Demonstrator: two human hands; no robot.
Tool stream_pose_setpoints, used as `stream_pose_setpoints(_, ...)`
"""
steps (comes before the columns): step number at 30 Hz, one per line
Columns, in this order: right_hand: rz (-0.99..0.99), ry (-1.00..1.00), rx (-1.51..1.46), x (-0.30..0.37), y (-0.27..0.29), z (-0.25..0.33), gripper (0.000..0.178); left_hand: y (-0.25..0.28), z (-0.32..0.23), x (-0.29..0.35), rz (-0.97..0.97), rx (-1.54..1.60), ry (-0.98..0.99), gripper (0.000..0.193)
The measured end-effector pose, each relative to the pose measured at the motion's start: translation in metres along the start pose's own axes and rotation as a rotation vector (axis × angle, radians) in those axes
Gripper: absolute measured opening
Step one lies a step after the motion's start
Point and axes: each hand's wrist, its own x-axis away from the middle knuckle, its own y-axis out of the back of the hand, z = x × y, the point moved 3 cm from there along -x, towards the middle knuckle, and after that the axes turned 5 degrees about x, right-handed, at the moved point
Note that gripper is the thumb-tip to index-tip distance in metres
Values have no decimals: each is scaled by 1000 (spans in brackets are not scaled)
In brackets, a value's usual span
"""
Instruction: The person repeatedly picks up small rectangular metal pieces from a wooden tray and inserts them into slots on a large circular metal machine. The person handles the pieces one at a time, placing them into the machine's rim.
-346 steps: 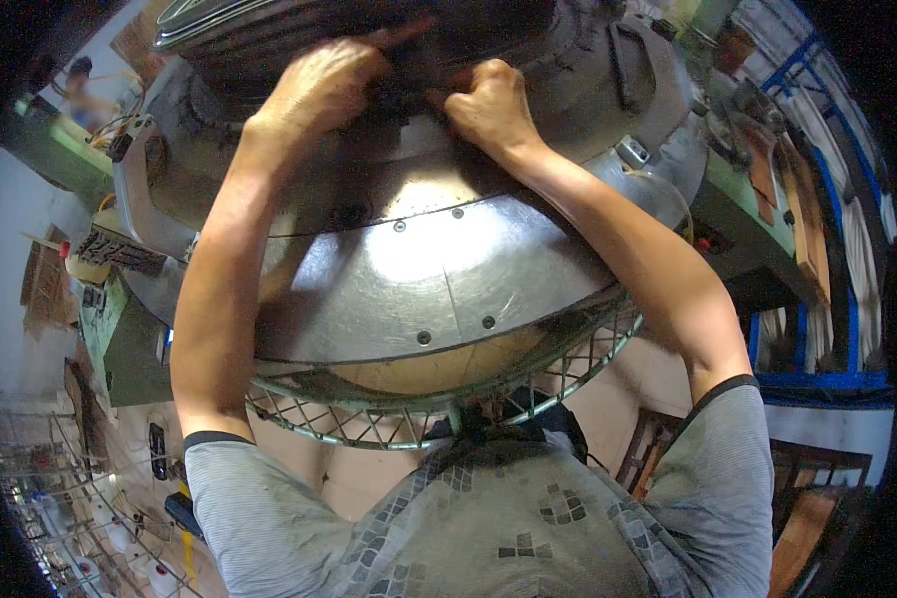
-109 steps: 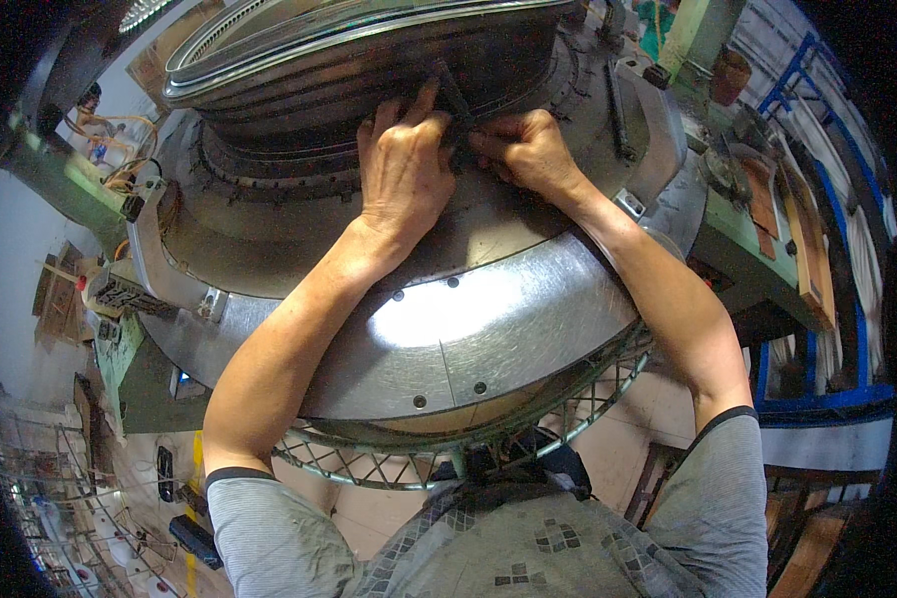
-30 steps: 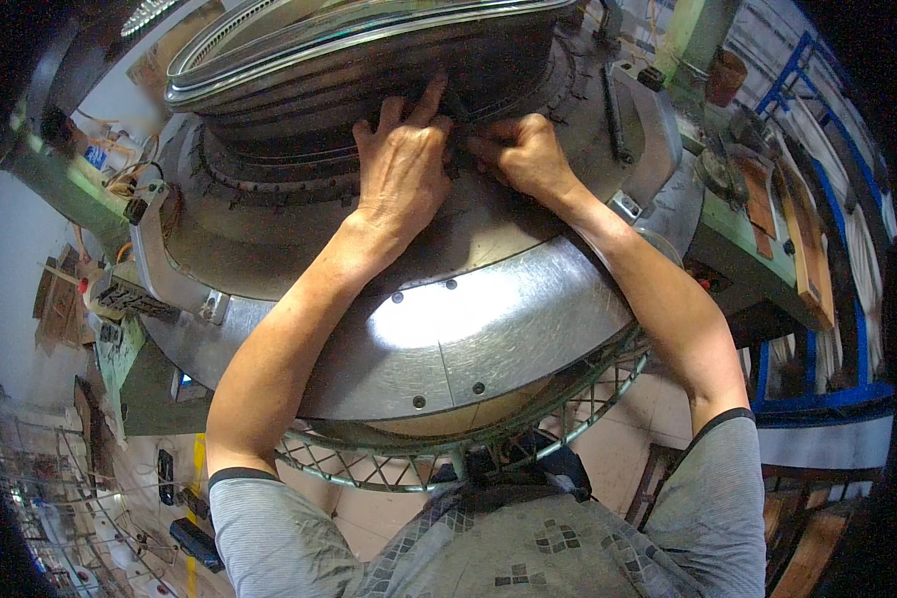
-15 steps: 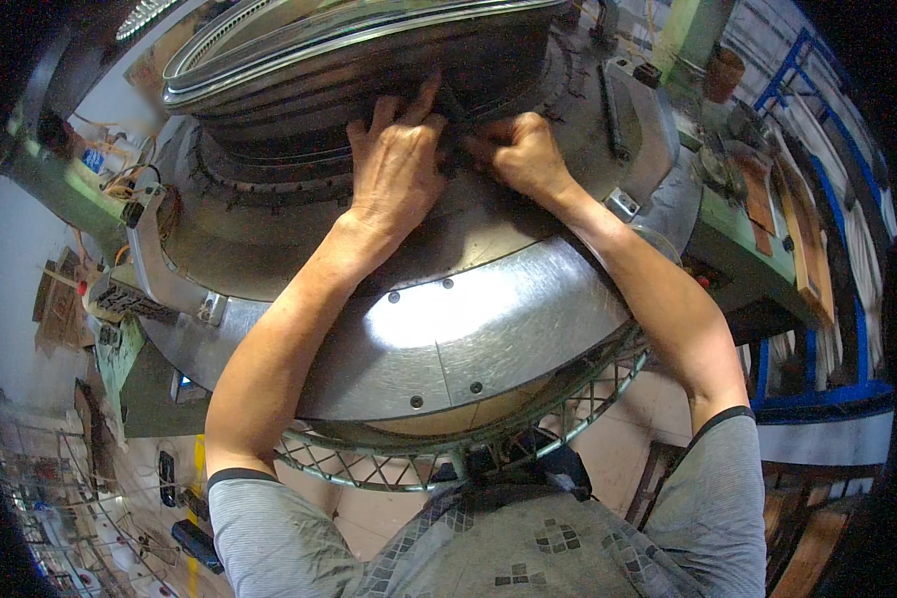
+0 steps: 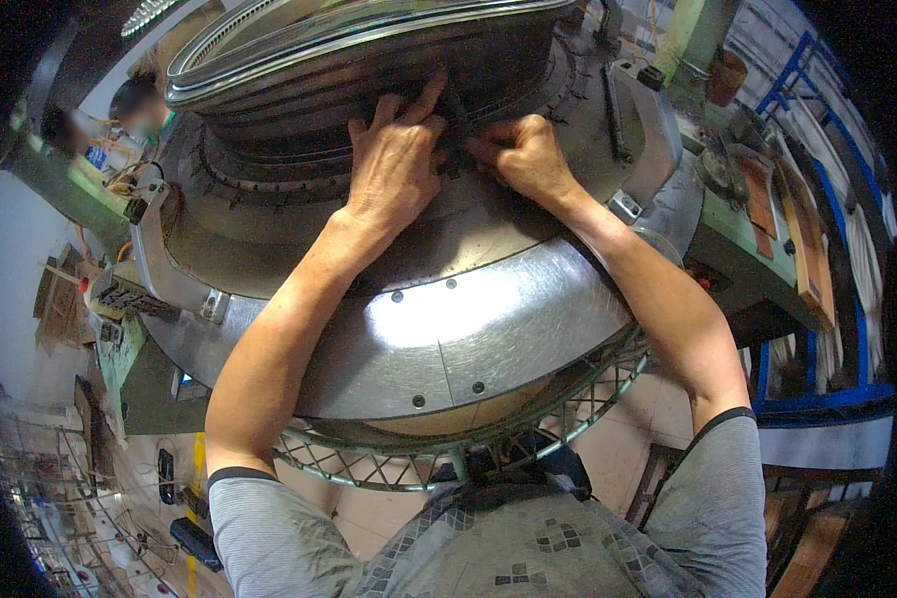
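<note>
A large round metal machine stands before me, with a dark upright drum (image 5: 299,125) topped by a shiny metal rim (image 5: 369,40). Against the drum's near side rests my left hand (image 5: 397,164), its fingers spread and the index finger stretched upward; the thumb side is in shadow. Just right of it, my right hand (image 5: 528,157) is closed in a pinch low at the drum's foot. Whatever sits between its fingertips is too dark to make out. Below both hands lies a brownish inner ring plate (image 5: 468,239), then a bright, scratched steel ring (image 5: 488,329) with several screws.
Curved metal brackets (image 5: 152,249) rise at the left of the ring, with another bracket (image 5: 658,130) at the right. A green frame (image 5: 757,249) carries wooden boards. A blue rack (image 5: 797,394) stands far right. Underneath runs a lattice hoop (image 5: 369,470). Another person (image 5: 142,110) is at the far left.
Both hands stay almost where they were, pressed to the same spot on the drum. Another person's head has come into view at the far left. The view has shifted slightly.
</note>
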Motion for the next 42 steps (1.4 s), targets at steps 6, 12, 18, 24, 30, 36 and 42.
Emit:
stream_pose_setpoints(6, 12, 12, 23, -1, 0, 0, 20, -1, 1, -1, 7, -10, 2, 28)
stream_pose_setpoints(12, -43, 96, -40, -1, 0, 4, 17, -1, 1, -1, 11, -61, -20, 27)
stream_pose_setpoints(18, -6, -10, 47, -3, -1, -1, 22, -4, 1, 0, -80, -103, -75, 27)
stream_pose_setpoints(24, -27, 24, -22, -2, -4, -4, 19, -3, 4, 1, -111, -143, -120, 20)
stream_pose_setpoints(30, -42, 24, 10, -2, -3, -5, 15, -3, 3, 1, -97, -148, -124, 17)
stream_pose_setpoints(36, -75, 85, 20, -2, -2, 0, 19, -3, 0, 0, -100, -218, -124, 20)
stream_pose_setpoints(42, -53, 36, 98, -2, 0, -1, 22, -3, 0, -1, 74, -233, -50, 32)
